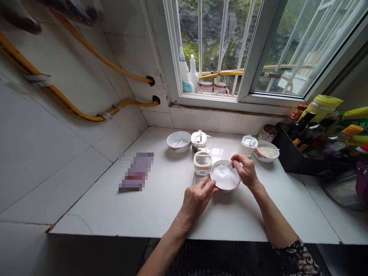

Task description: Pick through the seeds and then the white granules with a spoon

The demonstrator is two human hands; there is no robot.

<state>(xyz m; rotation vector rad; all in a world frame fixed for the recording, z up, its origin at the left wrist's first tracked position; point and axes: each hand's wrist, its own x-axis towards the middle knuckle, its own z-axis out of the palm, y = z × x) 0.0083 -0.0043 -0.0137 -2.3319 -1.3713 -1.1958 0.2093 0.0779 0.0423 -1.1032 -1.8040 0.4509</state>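
Note:
A bowl of white powder stands on the white counter. My left hand grips its left rim, fingers closed on the edge. My right hand pinches the handle of a small white spoon, whose tip is in the powder. Just left of the bowl is a square clear jar with a pale rim. Behind it stands a white-lidded jar with dark contents, its clear lid raised. Another white-lidded jar is behind my right hand, beside a second bowl with pale contents.
A white bowl with a spoon inside sits at the back. To the left lies a pixelated purple item. A black box of bottles stands at the right, near a glass lid. The window is behind.

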